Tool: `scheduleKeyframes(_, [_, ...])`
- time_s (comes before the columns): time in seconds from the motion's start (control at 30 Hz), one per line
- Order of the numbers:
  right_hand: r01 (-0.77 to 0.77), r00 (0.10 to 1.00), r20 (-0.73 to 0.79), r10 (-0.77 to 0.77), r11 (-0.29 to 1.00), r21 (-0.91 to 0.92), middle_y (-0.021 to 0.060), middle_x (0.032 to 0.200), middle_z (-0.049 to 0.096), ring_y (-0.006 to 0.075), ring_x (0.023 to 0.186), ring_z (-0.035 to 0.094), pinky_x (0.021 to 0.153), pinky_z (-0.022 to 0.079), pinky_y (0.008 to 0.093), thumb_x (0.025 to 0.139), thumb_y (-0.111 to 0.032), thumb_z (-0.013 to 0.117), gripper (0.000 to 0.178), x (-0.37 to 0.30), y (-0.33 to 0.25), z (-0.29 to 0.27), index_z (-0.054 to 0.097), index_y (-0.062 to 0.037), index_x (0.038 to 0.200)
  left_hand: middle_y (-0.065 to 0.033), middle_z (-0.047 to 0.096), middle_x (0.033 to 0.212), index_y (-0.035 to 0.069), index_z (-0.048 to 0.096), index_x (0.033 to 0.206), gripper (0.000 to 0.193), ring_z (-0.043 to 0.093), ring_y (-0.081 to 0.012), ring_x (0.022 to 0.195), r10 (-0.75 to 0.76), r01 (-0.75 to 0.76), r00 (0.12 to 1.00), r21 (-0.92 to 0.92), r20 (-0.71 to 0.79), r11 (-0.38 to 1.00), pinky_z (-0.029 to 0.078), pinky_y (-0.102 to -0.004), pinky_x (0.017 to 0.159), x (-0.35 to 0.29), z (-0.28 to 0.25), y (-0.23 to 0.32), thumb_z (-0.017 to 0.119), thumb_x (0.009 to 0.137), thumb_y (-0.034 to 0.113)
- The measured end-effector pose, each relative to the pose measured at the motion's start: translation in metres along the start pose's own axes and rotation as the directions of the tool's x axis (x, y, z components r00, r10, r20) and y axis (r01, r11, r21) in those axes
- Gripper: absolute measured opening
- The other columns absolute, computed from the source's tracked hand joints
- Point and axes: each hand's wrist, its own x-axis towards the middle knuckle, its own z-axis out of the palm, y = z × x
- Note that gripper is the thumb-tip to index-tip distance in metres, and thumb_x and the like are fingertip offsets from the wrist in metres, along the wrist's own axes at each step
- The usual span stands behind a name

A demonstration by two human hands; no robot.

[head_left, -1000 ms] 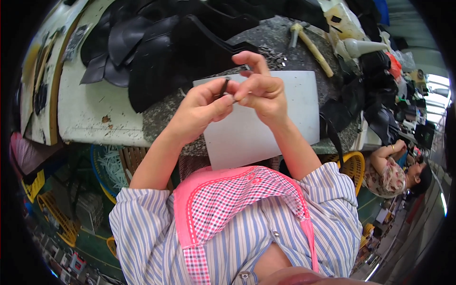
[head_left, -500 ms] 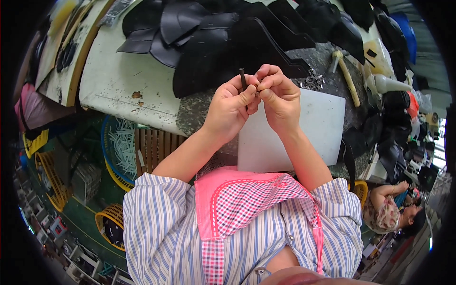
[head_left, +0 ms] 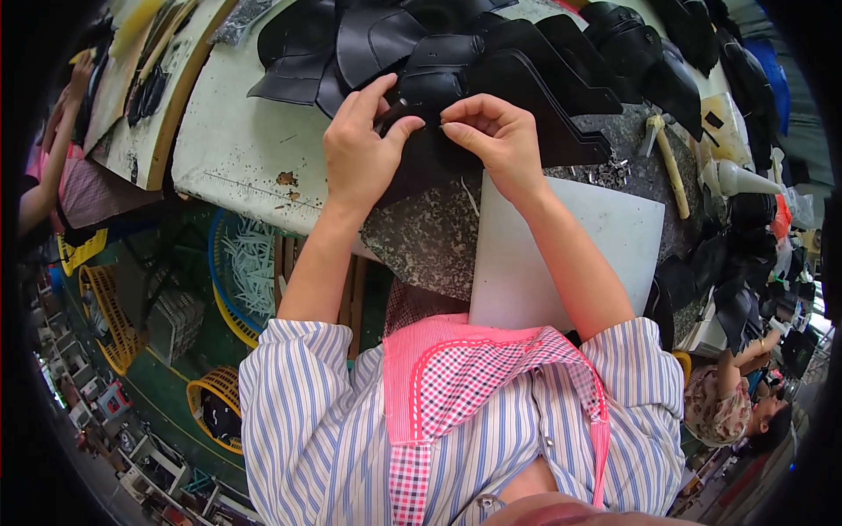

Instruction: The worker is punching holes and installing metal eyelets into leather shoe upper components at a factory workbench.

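My left hand (head_left: 361, 153) holds a short dark rod (head_left: 392, 115), its thumb and fingers spread around it over the black leather pieces (head_left: 535, 96). Across from it, my right hand (head_left: 504, 145) pinches thumb and forefinger together. Whatever small thing sits in that pinch is too tiny to make out. Both hands hover at the near edge of the leather, apart from each other. Below my right wrist lies a white board (head_left: 561, 263) on a speckled stone slab (head_left: 425, 237). Small metal pieces (head_left: 610, 174) are scattered on the slab, right of my right hand.
A hammer with a pale wooden handle (head_left: 673, 175) and a white bottle with a nozzle (head_left: 745, 178) are at the right. Lower left, a blue-rimmed basket (head_left: 213, 263) holds white strips. Another person's arm (head_left: 68, 140) shows far left; a seated person (head_left: 724, 408) is at right.
My hands have drawn apart from their close grip together; the left moved left with the rod, now tilted, the right stayed pinched. Another person's arm has appeared at the far left.
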Motion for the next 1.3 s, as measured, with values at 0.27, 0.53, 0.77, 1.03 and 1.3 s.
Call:
scheduleKeyframes(0.27, [0.065, 0.998, -0.028, -0.062, 0.989, 0.131, 0.0032, 0.075, 0.059, 0.0071, 0.066, 0.054, 0.060, 0.044, 0.0179, 0.069, 0.002, 0.065, 0.008, 0.007, 0.002, 0.015, 0.060, 0.0005, 0.075, -0.0014, 0.054, 0.070, 0.002, 0.059, 0.090, 0.031, 0.052, -0.0119, 0.062, -0.031, 0.019, 0.994, -0.104, -0.108, 0.994, 0.043, -0.0233, 0.058, -0.010, -0.004, 0.003, 0.071, 0.062, 0.006])
scheduleKeyframes(0.53, [0.256, 0.967, -0.017, -0.256, 0.964, 0.072, 0.0030, 0.078, 0.054, 0.0078, 0.071, 0.051, 0.064, 0.042, 0.0179, 0.071, 0.004, 0.062, 0.006, 0.003, 0.008, 0.015, 0.060, 0.0013, 0.076, -0.0028, 0.059, 0.085, -0.002, 0.058, 0.093, 0.021, 0.054, -0.0074, 0.074, -0.387, 0.523, 0.840, -0.757, 0.380, 0.392, 0.044, -0.0184, 0.068, -0.013, -0.014, 0.012, 0.064, 0.074, 0.005])
scheduleKeyframes(0.77, [0.135, 0.989, -0.091, -0.116, 0.960, 0.244, 0.0024, 0.077, 0.055, 0.0070, 0.069, 0.052, 0.064, 0.042, 0.0178, 0.072, 0.000, 0.063, 0.006, -0.004, 0.008, 0.018, 0.059, 0.0018, 0.077, -0.0046, 0.060, 0.086, -0.001, 0.056, 0.094, 0.018, 0.056, -0.0086, 0.076, -0.396, 0.606, 0.743, -0.793, 0.540, 0.055, 0.045, -0.0196, 0.069, -0.016, -0.012, 0.012, 0.059, 0.079, 0.007])
scheduleKeyframes(1.03, [0.161, 0.984, -0.093, -0.151, 0.981, 0.109, 0.0016, 0.074, 0.054, 0.0067, 0.066, 0.051, 0.062, 0.042, 0.0182, 0.071, -0.002, 0.064, 0.007, -0.004, 0.003, 0.016, 0.057, 0.0001, 0.073, -0.0026, 0.060, 0.084, -0.001, 0.058, 0.093, 0.017, 0.054, -0.0062, 0.073, -0.426, 0.582, 0.772, -0.794, 0.472, 0.174, 0.044, -0.0184, 0.066, -0.016, -0.012, 0.019, 0.061, 0.077, 0.006])
scheduleKeyframes(1.3, [0.528, 0.827, 0.149, -0.542, 0.658, -0.536, 0.0053, 0.097, 0.050, 0.0222, 0.085, 0.050, 0.075, 0.039, 0.0309, 0.056, -0.010, 0.071, 0.043, 0.014, -0.020, -0.001, 0.052, -0.0079, 0.094, 0.0007, 0.057, 0.078, -0.002, 0.059, 0.086, 0.015, 0.051, -0.0053, 0.071, -0.263, 0.399, 0.916, -0.633, 0.302, 0.663, 0.041, -0.0183, 0.066, -0.019, -0.012, 0.023, 0.062, 0.072, -0.002])
